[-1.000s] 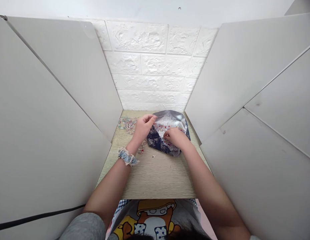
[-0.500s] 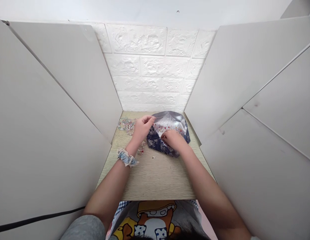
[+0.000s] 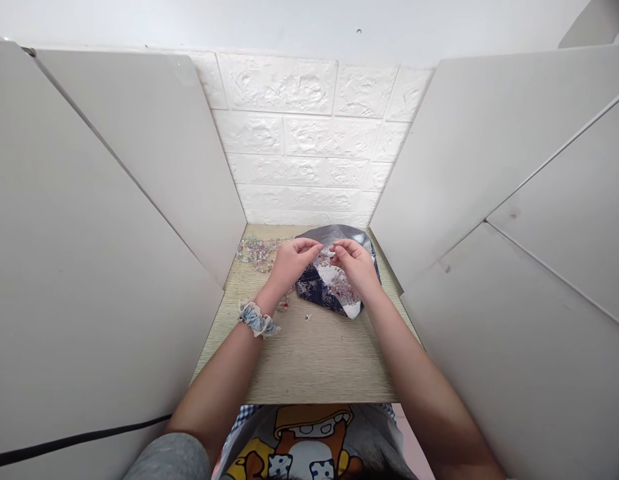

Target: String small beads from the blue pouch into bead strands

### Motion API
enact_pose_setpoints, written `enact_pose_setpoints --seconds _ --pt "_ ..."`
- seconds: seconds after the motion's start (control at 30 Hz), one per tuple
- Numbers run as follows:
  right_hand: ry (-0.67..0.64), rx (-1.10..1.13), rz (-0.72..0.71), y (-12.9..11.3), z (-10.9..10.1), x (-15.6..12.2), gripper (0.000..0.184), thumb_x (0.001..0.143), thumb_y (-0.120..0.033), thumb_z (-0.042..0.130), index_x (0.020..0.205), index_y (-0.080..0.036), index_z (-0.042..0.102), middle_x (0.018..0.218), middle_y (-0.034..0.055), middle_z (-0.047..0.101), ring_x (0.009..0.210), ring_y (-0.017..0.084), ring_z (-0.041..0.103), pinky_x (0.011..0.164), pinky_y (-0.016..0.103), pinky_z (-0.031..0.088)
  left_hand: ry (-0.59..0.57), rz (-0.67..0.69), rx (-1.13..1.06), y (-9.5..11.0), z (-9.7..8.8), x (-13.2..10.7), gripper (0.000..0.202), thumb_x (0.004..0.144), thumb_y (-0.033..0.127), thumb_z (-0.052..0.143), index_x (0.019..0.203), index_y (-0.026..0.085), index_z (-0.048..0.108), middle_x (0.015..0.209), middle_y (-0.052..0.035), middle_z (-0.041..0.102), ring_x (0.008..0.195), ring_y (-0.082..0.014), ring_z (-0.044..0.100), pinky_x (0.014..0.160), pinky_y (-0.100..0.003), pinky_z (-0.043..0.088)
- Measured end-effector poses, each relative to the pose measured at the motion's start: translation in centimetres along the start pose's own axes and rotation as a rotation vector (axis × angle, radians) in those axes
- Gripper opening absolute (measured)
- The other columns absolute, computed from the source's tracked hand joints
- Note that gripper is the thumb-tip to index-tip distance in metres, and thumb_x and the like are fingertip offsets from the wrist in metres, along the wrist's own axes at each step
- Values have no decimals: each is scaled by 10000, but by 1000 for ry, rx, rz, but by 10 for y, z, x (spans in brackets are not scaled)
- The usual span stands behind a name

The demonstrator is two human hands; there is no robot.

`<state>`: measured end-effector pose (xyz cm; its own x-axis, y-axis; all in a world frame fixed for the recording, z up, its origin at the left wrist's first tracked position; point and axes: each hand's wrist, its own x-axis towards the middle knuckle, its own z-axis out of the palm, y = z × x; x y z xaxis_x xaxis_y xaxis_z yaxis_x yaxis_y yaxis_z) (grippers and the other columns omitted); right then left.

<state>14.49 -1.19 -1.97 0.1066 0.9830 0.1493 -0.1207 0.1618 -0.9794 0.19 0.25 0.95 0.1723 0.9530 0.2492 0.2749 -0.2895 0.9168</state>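
Observation:
My left hand pinches with thumb and forefinger over the left part of a silver-lined, dark blue patterned pouch. What sits in that pinch is too small to make out. Close by on the right, my right hand is pinched too, its fingertips facing the left ones with a small gap between; a tiny dark speck shows there. Many small coloured beads lie in the pouch below both hands. Left of the pouch are strands of coloured beads, partly hidden by my left hand and wrist.
A tiny metallic piece lies on the wooden tabletop before the pouch. Pale panels stand on both sides, and a white brick-pattern wall closes the back. A black cable runs at lower left.
My right hand has risen from the beads in the pouch to beside my left fingertips. My left hand has shifted slightly right. More of the beads in the pouch's front now show.

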Motion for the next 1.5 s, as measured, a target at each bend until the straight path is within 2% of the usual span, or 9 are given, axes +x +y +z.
enact_pose_setpoints --seconds 0.13,0.37,0.87,1.17,1.5 --pt "-31 244 79 -2 4 -3 203 640 -330 611 775 -200 533 751 -24 576 627 75 541 717 277 475 -30 0 -31 3 1 -2 283 653 395 560 731 141 657 705 -40 654 631 -131 553 568 -234 413" --pt "-69 354 112 -5 9 -5 183 651 -329 624 769 -206 554 722 -23 601 647 82 571 772 298 482 -72 6 -63 8 2 -4 281 652 401 570 741 152 665 735 -45 668 689 -146 580 610 -245 443" --pt "-94 393 121 -1 10 -6 149 657 -300 630 752 -200 575 707 -25 612 682 80 587 811 298 471 -103 14 -102 4 3 -4 264 667 376 555 751 148 658 763 -54 663 704 -147 583 638 -256 452" --pt "-103 422 126 0 10 -6 137 656 -283 638 746 -193 588 701 -24 614 681 71 581 771 254 478 -117 8 -75 5 2 -4 284 672 386 552 750 133 654 753 -54 663 696 -139 581 622 -233 442" --pt "-91 385 137 -2 13 -7 156 620 -291 661 724 -199 590 709 -28 604 708 86 575 802 288 463 -130 7 -55 3 2 -4 283 674 369 545 771 129 658 744 -50 659 694 -133 572 614 -221 426"
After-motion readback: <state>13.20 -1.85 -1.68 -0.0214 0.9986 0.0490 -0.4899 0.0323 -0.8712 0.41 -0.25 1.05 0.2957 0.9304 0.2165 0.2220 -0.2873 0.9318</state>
